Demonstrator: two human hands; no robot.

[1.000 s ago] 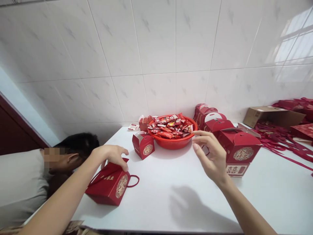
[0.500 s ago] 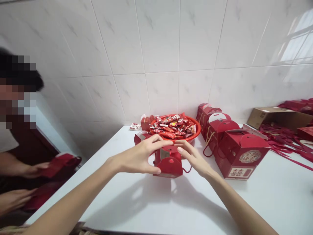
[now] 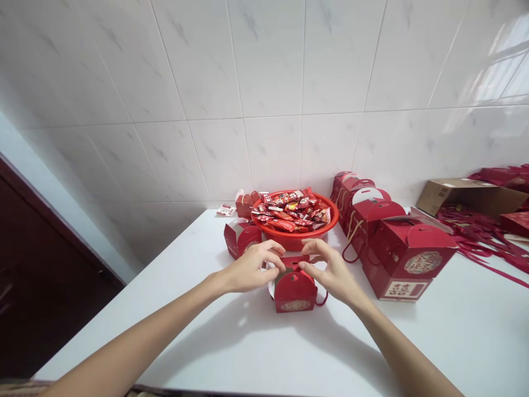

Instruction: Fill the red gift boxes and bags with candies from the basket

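Note:
A small red gift box (image 3: pixel 295 292) stands on the white table in front of me. Its rounded flaps are raised, there is a round pale emblem on the near side, and a red cord hangs at its right. My left hand (image 3: pixel 254 267) is at the box's upper left, fingers curved and a little apart near the flaps. On the other side, my right hand (image 3: pixel 330 270) has its thumb by the flap's right edge, with the fingers bent above and apart. Whether the fingertips touch the card is hard to tell.
Behind the box sits a red basin (image 3: pixel 289 238) heaped with wrapped sweets (image 3: pixel 285 212). An open-topped red box (image 3: pixel 237 240) is left of it. Several red boxes (image 3: pixel 397 242) line up on the right. Beyond them are a cardboard carton (image 3: pixel 438 196) and red ribbons (image 3: pixel 475 229).
My hands have lowered around the box's top and bent their fingers. The box now sits nearer to me, more upright. The person at the left has gone from view.

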